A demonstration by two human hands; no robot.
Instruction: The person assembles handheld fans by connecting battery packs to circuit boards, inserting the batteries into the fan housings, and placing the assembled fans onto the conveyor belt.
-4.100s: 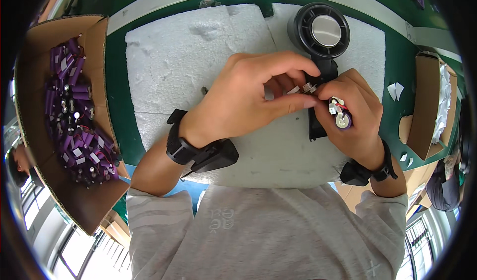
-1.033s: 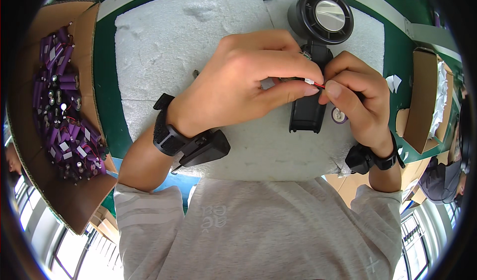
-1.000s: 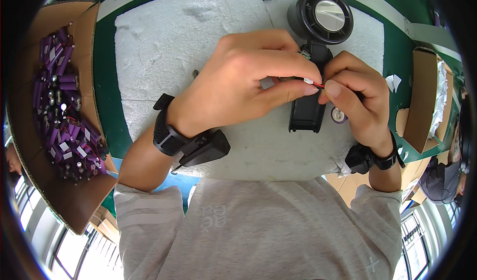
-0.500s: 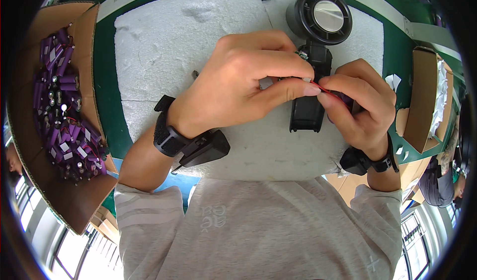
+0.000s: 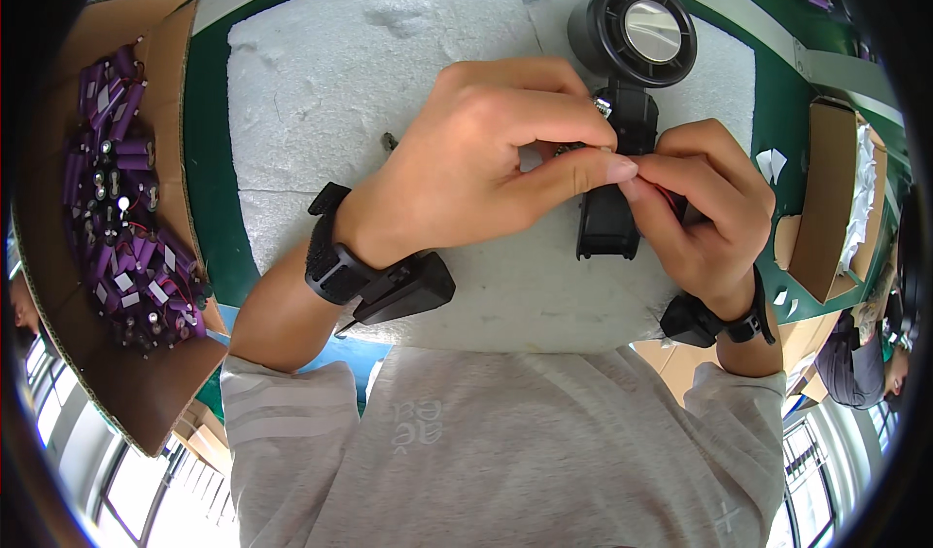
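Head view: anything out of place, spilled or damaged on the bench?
Only minor things. Loose white scraps lie on the green table beside the small carton at right, like stray litter. The white foam pad is dented near its far edge, so it looks worn. No spill visible.

The black handheld fan unit (image 5: pixel 610 225) lay on the right part of the white foam slab (image 5: pixel 340 72), with its round head at the far end, the silver central disc facing upward, and its partly covered handle extending toward the near edge. A small green-and-metallic component (image 5: pixel 603 108) was exposed beside the handle. A purple part (image 5: pixel 671 198), mostly concealed, was held within the right hand (image 5: pixel 714 203).
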